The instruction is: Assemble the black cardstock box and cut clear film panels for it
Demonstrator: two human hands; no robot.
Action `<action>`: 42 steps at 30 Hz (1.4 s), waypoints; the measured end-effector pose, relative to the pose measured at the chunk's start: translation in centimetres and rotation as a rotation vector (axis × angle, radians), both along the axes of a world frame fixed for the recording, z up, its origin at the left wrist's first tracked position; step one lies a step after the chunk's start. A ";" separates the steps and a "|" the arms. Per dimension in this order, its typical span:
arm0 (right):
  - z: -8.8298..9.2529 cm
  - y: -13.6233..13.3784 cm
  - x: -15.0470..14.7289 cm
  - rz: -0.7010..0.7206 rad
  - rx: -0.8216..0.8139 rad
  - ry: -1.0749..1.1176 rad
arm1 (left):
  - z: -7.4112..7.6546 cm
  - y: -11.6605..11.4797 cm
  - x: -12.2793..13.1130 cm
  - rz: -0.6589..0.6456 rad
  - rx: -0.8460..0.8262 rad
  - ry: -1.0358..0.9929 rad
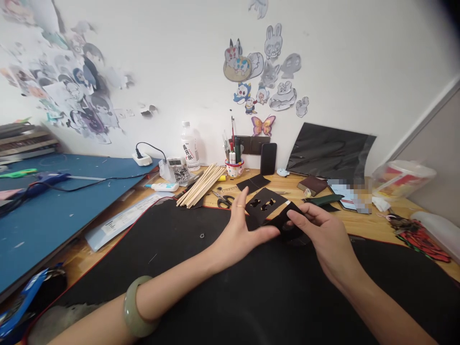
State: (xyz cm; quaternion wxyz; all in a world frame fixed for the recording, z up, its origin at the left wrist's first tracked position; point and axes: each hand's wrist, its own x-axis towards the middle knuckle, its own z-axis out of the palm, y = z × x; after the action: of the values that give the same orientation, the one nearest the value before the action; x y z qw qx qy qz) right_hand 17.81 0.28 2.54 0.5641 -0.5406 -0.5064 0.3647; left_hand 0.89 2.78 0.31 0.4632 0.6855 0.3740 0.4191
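A folded black card piece [271,207] with irregular cut-out holes and a small white strip at its edge is tilted up over the black mat. My right hand [318,227] pinches its right side between thumb and fingers. To its left, my left hand [237,237] has thumb and raised finger spread wide apart. The left thumb tip is close to the card's lower edge; whether it touches, I cannot tell. Behind the card lie black-handled scissors [225,200] and a flat black card sheet [253,182].
The black mat [251,297] covers the front of the wooden desk. Wooden sticks [201,186], a glue bottle [163,187], a water bottle [189,148] and a pen cup [235,166] stand or lie behind it. A phone [268,159] leans against the wall, left of a large black sheet [328,151].
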 end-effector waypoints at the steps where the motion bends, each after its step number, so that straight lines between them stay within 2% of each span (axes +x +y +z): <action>1: -0.3 0.0 -0.1 -0.006 0.000 0.034 | -0.1 -0.2 0.1 -0.035 0.005 -0.011; 3: -0.8 0.0 -0.4 0.007 0.006 0.087 | -0.1 -0.5 0.2 -0.059 0.046 -0.020; 7: -1.2 -0.4 -1.0 0.032 0.029 0.143 | 0.1 -1.0 0.2 -0.007 0.139 0.019; 15: -0.2 -1.3 -1.3 -0.017 0.121 0.091 | 0.2 -1.1 0.0 0.054 0.338 0.136; 24: 0.2 -1.5 -1.2 -0.045 0.129 0.073 | 0.5 -1.2 -0.5 0.033 0.475 0.271; 32: 0.5 -1.8 -1.3 -0.062 0.110 0.002 | 0.8 -1.2 -0.6 0.049 0.509 0.299; 42: 0.5 -1.9 -1.0 -0.004 0.146 -0.014 | 1.3 -1.4 -0.8 0.036 0.538 0.291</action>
State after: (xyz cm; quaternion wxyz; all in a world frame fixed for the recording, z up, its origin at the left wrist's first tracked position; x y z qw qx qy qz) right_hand 16.78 -1.65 3.00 0.5995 -0.5015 -0.5345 0.3216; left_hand 0.09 1.43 1.58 0.1989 0.8297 0.3242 0.4086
